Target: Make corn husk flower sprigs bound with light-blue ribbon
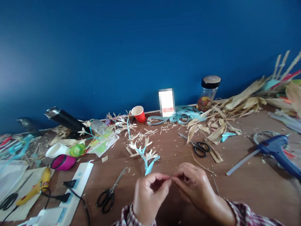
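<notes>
My left hand (153,196) and my right hand (196,185) meet in front of me, thumb and forefinger pinched on each side with the tips touching. Whatever lies between the fingertips is too small to make out. Just beyond my left hand is a husk flower (145,155) with pale petals and a blue stem, its lower end hidden behind the hand. Black-handled scissors (108,197) lie open to the left of my left hand. A second pair of scissors (201,148) lies beyond my right hand, near some dry husk strips.
A blue glue gun (277,151) lies at right, a yellow glue gun (36,189) at left by a white power strip (76,200). Dry corn husks (244,97), blue ribbon (182,114), a red paper cup (139,114), a glass jar (207,95) and a black flask (67,120) line the wall.
</notes>
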Demonstrator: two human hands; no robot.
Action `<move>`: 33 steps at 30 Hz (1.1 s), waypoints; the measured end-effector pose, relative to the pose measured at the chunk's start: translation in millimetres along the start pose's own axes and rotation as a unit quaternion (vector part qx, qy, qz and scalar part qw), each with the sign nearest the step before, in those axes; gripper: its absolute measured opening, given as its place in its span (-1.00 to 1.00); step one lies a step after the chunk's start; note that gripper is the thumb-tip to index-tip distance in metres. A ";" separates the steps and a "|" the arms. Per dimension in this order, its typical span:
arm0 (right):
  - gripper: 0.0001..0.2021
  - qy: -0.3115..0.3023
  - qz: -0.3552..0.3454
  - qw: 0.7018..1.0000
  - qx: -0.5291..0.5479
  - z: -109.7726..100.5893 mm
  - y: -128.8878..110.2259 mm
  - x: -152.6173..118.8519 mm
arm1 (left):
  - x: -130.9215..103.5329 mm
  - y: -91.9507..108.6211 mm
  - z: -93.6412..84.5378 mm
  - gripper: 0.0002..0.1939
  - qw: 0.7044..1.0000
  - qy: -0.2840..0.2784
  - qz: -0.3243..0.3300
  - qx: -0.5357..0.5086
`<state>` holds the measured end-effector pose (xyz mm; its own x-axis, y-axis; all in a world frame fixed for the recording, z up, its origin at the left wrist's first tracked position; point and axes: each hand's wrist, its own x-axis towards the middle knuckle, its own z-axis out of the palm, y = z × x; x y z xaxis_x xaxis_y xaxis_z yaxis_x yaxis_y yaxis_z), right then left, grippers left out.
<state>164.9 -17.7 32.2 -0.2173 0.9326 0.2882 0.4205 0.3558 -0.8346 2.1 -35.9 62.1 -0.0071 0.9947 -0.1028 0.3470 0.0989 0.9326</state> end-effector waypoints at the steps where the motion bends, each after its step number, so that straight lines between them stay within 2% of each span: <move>1: -0.82 -0.003 0.001 1.000 0.000 -0.6 -0.2 -1.0 | 0.7 0.0 -0.6 -0.85 1.000 -0.008 -0.008 -0.008; 6: -0.82 -0.003 0.094 0.992 0.084 2.2 -4.5 -7.7 | 1.1 -1.2 -0.2 -0.85 0.995 -0.025 -0.070 -0.073; 9: -0.81 -0.002 0.149 0.979 0.139 3.9 -8.3 -10.8 | -0.9 -9.3 4.5 -0.77 0.981 -0.031 -0.123 -0.149; 12: -0.78 -0.004 0.190 0.959 0.209 5.0 -9.8 -11.0 | -3.4 -16.6 10.0 -0.68 0.962 -0.016 -0.143 -0.231; 15: -0.71 -0.017 0.220 0.923 0.317 7.6 -7.5 -10.0 | -5.9 -13.3 14.3 -0.61 0.954 -0.010 -0.121 -0.274; 18: -0.65 -0.020 0.222 0.907 0.358 9.5 -3.5 -8.9 | -7.2 -4.6 17.1 -0.71 0.976 -0.020 -0.053 -0.211; 21: -0.63 -0.079 0.218 0.902 0.363 4.4 -0.9 -4.9 | -3.9 -5.9 13.7 -0.78 0.989 -0.025 -0.014 -0.148; 22: -0.65 -0.104 0.209 0.909 0.346 0.2 -0.1 -2.4 | -1.2 -10.0 9.6 -0.77 0.991 -0.021 -0.017 -0.135; 24: -0.70 -0.130 0.166 0.946 0.246 -12.1 2.9 4.7 | 6.2 -22.4 -4.9 -0.74 0.995 0.013 -0.032 -0.089; 26: -0.81 -0.112 0.097 0.987 0.067 -28.5 9.6 13.8 | 15.5 -36.9 -25.6 -0.70 0.995 0.098 -0.036 -0.005; 27: -0.86 -0.107 0.055 0.992 -0.028 -37.5 14.7 18.6 | 20.2 -43.7 -36.4 -0.67 0.989 0.138 -0.033 0.041; 29: -0.85 -0.087 -0.003 0.973 -0.214 -55.0 27.6 27.4 | 28.4 -54.7 -54.4 -0.70 0.981 0.162 -0.025 0.101; 31: -0.88 -0.087 0.002 0.929 -0.359 -69.2 42.0 33.9 | 33.9 -61.7 -63.1 -0.70 0.985 0.110 -0.043 0.124; 33: -0.91 -0.104 0.026 0.893 -0.436 -78.4 55.1 37.0 | 36.8 -65.8 -62.0 -0.68 0.987 0.062 -0.062 0.136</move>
<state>249.2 41.2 33.7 -0.2987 0.9501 0.0902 0.9416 0.3088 -0.1344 -79.2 -4.0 18.4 -0.1746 0.9729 -0.1517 0.5747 0.2258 0.7866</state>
